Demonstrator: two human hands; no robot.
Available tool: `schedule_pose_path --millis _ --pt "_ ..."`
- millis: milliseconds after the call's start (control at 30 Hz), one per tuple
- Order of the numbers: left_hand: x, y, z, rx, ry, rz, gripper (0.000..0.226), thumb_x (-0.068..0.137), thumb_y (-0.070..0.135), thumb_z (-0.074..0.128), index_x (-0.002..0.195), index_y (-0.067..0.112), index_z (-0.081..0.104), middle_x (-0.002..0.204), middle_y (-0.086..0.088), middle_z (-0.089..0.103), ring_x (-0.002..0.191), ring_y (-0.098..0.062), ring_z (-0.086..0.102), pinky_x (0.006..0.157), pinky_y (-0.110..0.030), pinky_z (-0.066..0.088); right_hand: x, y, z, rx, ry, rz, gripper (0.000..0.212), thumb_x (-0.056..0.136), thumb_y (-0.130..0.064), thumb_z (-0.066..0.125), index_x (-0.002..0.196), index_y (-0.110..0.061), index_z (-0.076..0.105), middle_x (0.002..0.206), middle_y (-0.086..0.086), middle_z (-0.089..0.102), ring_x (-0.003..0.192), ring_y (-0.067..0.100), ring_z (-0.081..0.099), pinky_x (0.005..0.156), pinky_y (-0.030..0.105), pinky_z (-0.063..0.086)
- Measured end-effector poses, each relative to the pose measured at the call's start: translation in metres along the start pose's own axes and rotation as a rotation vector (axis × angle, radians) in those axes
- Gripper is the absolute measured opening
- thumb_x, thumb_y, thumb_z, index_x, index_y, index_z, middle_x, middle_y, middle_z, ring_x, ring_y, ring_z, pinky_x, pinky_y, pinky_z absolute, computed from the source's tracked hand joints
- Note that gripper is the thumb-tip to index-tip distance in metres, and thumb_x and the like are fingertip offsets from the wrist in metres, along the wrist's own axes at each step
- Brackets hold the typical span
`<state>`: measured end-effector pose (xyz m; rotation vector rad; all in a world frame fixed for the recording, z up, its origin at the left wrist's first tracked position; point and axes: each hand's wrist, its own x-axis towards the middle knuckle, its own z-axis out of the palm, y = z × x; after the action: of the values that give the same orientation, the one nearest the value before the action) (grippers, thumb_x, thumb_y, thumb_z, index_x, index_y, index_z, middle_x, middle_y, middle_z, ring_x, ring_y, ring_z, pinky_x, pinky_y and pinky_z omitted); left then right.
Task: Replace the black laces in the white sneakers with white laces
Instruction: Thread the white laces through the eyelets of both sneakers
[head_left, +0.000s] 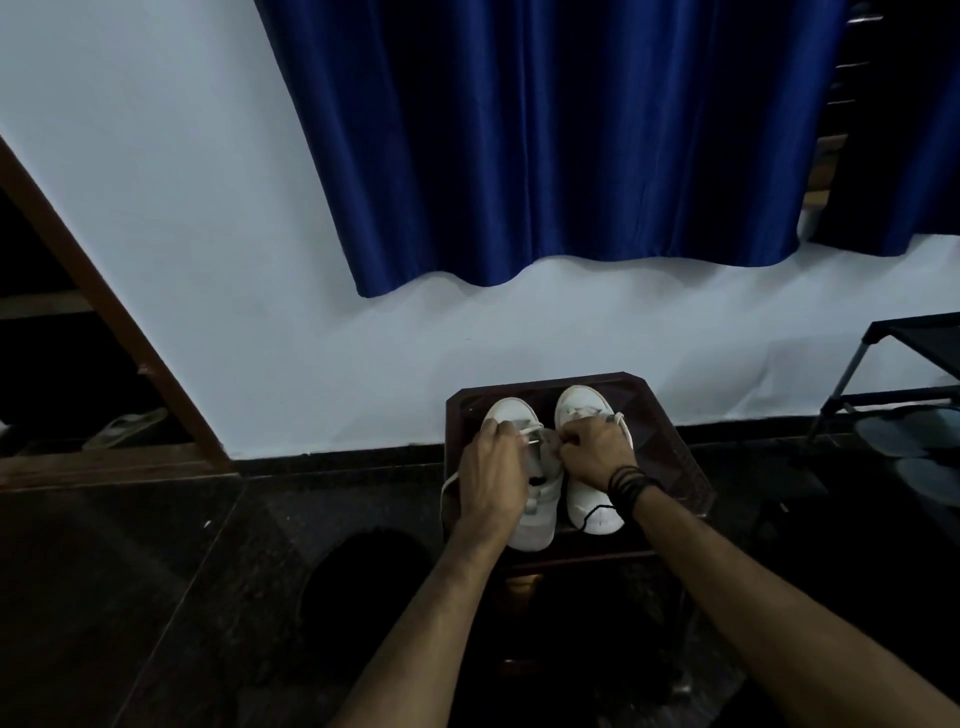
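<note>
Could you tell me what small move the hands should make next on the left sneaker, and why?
Probably pull the white lace snug through the eyelet: both hands, left and right, pinch it over the left sneaker, and a slack loop hangs beside it.

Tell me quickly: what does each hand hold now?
Left hand: pinches the white lace.
Right hand: fingers curled at the same lace.

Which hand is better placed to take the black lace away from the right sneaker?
Probably the right hand. It is already over the right sneaker, and the black lace lies just below it. The left hand is busy with the white lace on the left sneaker.
</note>
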<state>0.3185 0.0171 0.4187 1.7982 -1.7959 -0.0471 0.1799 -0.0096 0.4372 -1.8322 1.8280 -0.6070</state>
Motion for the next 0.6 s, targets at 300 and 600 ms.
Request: schedule_pose_path --millis 300,600 --pt "0.002 0.006 0.007 0.035 0.068 -0.015 0.02 0.099 0.022 0.055 0.096 0.009 0.07 0.104 -0.01 0.064 0.09 -0.03 0.066 0.074 -0.041 0.049 0.017 0.011 0.006 0.07 -0.041 0.014 0.017 0.087 -0.018 0.068 0.101 -0.017 0.076 0.103 0.011 0.074 0.104 0.024 0.066 0.088 0.026 0.047" --pt "0.01 0.01 0.002 0.116 0.04 0.051 0.024 0.092 0.007 0.051 0.104 0.006 0.072 0.108 -0.013 0.066 0.099 -0.032 0.063 0.081 -0.04 0.048 0.015 0.013 0.009 0.146 -0.049 -0.006 0.02 0.086 -0.013 0.065 0.1 -0.019 0.077 0.099 0.003 0.074 0.097 0.015 0.065 0.079 0.017 0.041"
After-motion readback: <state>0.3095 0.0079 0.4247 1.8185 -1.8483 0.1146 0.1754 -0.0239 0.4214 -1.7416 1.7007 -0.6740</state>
